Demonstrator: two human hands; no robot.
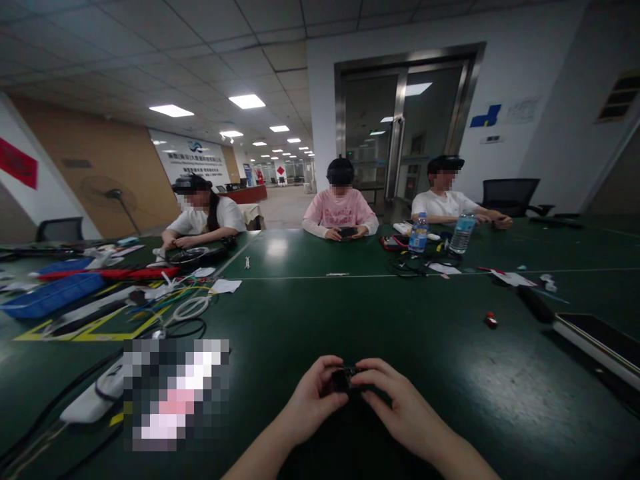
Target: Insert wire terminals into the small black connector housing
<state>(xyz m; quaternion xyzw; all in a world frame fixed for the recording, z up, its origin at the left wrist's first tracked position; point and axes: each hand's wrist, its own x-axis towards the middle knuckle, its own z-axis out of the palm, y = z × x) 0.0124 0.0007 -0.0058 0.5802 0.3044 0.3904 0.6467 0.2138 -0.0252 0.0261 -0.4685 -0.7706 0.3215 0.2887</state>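
Note:
A small black object is held between my two hands over the dark green table, near its front edge. My left hand grips its left side between thumb and fingers. From the right, my right hand has its thumb and fingertips closed on the object's right part, where small dark details show. What exactly the object is cannot be made out.
A white power strip, cables and a blue tray lie at the left. Bottles stand at the back right, near a small red item. Three people sit across the table.

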